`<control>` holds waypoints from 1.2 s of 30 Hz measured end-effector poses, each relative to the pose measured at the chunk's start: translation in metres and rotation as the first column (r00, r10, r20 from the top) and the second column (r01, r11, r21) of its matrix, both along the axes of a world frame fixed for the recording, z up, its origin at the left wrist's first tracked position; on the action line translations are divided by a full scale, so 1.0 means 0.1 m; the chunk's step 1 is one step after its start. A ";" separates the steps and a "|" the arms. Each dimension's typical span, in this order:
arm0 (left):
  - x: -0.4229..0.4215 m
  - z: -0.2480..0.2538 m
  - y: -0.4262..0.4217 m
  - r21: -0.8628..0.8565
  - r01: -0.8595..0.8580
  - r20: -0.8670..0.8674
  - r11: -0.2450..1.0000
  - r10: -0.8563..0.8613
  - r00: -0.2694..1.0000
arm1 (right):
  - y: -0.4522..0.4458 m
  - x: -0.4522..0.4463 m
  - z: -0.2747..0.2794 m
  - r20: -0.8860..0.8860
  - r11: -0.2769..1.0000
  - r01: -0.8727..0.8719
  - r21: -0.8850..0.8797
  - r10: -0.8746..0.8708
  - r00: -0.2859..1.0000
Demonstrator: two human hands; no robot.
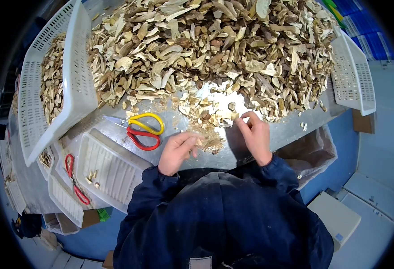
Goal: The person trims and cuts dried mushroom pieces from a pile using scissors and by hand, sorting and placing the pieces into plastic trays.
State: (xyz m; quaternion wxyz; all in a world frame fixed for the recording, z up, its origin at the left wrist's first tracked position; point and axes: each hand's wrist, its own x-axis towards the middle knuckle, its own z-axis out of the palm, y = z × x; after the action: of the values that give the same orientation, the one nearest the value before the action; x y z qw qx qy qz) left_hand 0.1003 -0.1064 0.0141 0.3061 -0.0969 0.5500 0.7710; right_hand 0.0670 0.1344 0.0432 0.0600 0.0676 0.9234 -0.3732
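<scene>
A pale mushroom piece [199, 141] is pinched between the thumb and fingers of the left grip [177, 151]; a tan mushroom piece [235, 116] is held at the fingertips of the right grip [256, 136]. Between and just beyond both, mushroom crumbs [212, 140] are scattered on the metal worktop [283, 131]. Farther beyond, dried mushroom slices [215, 54] are heaped. Left of the left grip, red-and-yellow-handled scissors [142, 146] are laid near a white ribbed tray [112, 154].

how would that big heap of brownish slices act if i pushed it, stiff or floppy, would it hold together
The heap would probably slump and spread, since its slices lie loosely piled. They seem fairly stiff: many keep curled shapes without sagging. They may also be brittle, as fine crumbs lie near the left hand.
</scene>
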 end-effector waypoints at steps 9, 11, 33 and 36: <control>-0.05 -0.07 0.00 0.444 -0.160 0.098 0.881 0.129 0.987 | 0.06 -0.03 -0.19 0.380 0.680 0.268 -0.682 0.017 0.925; -0.02 -0.10 0.11 0.269 -0.130 0.073 0.954 0.115 0.991 | -0.03 0.04 -0.07 0.525 0.404 0.431 -0.807 0.156 0.837; 0.04 0.11 0.21 0.014 0.110 -0.001 0.994 -0.110 0.994 | -0.25 0.25 -0.02 0.047 0.749 -0.114 -0.653 0.190 0.981; 0.03 0.12 0.21 -0.197 0.179 -0.315 0.964 -0.235 0.920 | -0.19 0.27 0.05 0.017 0.824 -0.199 -0.531 0.245 0.969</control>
State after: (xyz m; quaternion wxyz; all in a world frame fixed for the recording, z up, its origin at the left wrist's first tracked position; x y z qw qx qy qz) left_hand 0.1034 -0.0855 0.0258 0.2790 0.0695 0.6627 0.6915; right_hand 0.0943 0.1152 0.0485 0.1583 -0.0436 0.7844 -0.5981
